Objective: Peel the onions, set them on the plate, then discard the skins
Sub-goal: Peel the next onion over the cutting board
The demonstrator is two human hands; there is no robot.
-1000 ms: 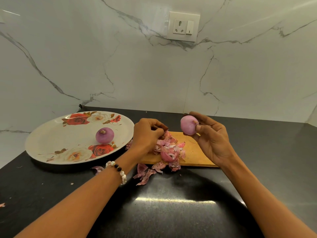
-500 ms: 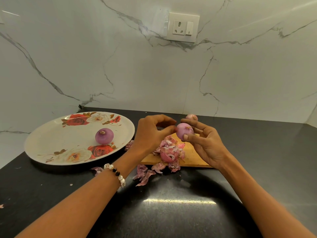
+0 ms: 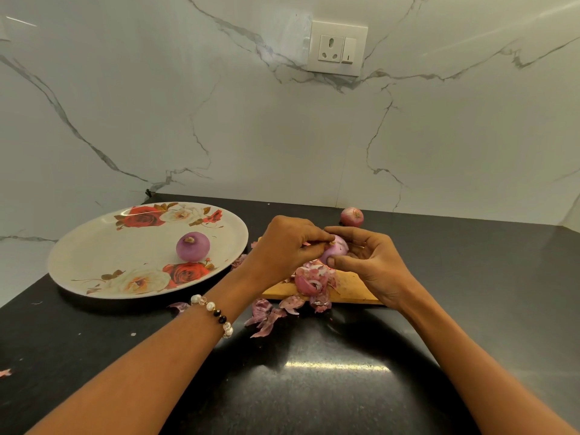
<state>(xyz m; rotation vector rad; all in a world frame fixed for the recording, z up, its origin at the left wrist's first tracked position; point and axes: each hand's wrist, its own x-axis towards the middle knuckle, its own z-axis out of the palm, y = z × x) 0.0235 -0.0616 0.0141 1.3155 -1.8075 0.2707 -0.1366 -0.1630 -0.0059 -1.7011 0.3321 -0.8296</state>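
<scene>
My right hand grips a pale purple onion just above the wooden cutting board. My left hand pinches at the top of that onion with thumb and fingertips. A heap of pink onion skins lies on the board under both hands, and more skins have spilled onto the black counter in front of it. One peeled onion rests on the white floral plate at the left. An unpeeled onion sits on the counter behind the board.
The black counter stretches toward me, with small skin scraps at its left edge. A marble wall stands close behind, with a socket and switch above.
My right hand has lowered the onion toward the board and to the left. My left hand has left the skin heap and risen to pinch the onion's top. The unpeeled onion behind is now uncovered.
</scene>
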